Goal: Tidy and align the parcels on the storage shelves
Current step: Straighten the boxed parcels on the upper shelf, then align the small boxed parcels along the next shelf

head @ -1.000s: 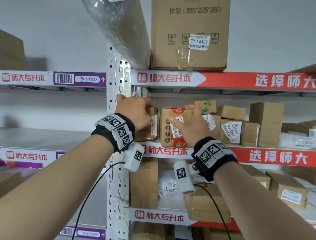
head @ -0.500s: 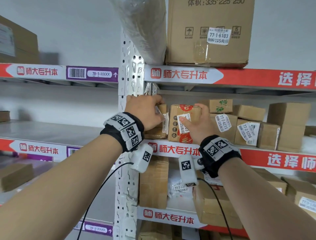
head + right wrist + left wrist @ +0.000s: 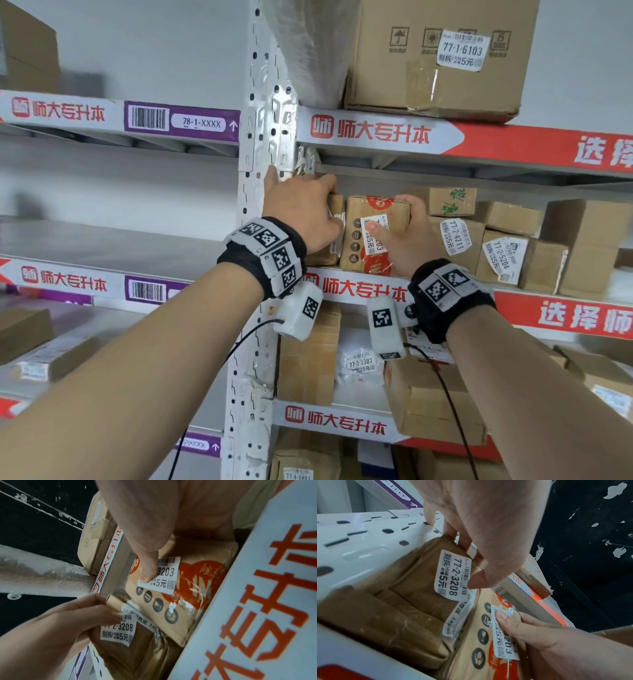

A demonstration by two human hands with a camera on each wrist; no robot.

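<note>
On the middle shelf (image 3: 359, 289), a plain brown parcel labelled 77-2-3208 (image 3: 337, 205) (image 3: 419, 582) stands hard against the white upright. My left hand (image 3: 301, 212) (image 3: 476, 566) grips it, fingers over its top edge and thumb on its front label. Beside it on the right stands a brown parcel with red print and a 3203 label (image 3: 359, 246) (image 3: 197, 588). My right hand (image 3: 407, 236) (image 3: 154, 534) holds it, thumb pressed on the label and fingers curled over its top right corner. The two parcels touch or nearly touch.
Several small cartons (image 3: 507, 253) line the same shelf to the right. A large carton (image 3: 438, 58) and a wrapped roll (image 3: 308, 51) sit on the shelf above. More parcels (image 3: 308, 359) fill the shelf below. The perforated upright (image 3: 253, 171) bounds the left side.
Both hands keep hold of the same two parcels. My right fingers have slid further over the top of the red-printed parcel. The head view has drawn closer to the shelf.
</note>
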